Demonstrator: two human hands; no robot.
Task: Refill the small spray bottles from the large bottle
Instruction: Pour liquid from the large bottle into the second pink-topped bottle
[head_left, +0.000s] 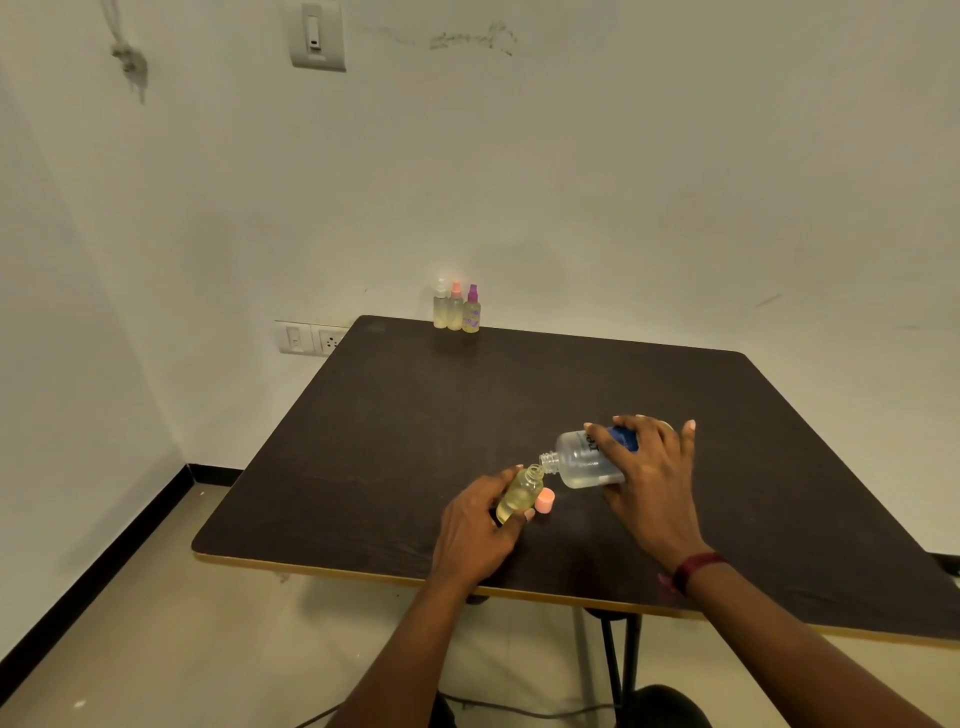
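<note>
- Dark table (415, 415) by a white wall, with three spray bottles (456, 308) at its far edge.
- Left hand (478, 525) grips the small open bottle (519, 493), and a pink cap (545, 502) lies just beside it.
- Right hand (649, 483) holds the large bottle (587, 460) tipped, mouth to mouth.
- Best to pour slowly and keep both mouths lined up.

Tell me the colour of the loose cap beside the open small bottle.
The cap is pink, seen best in the head view.

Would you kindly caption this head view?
Right hand tips large clear plastic bottle toward small open yellowish bottle gripped by left hand.
</note>
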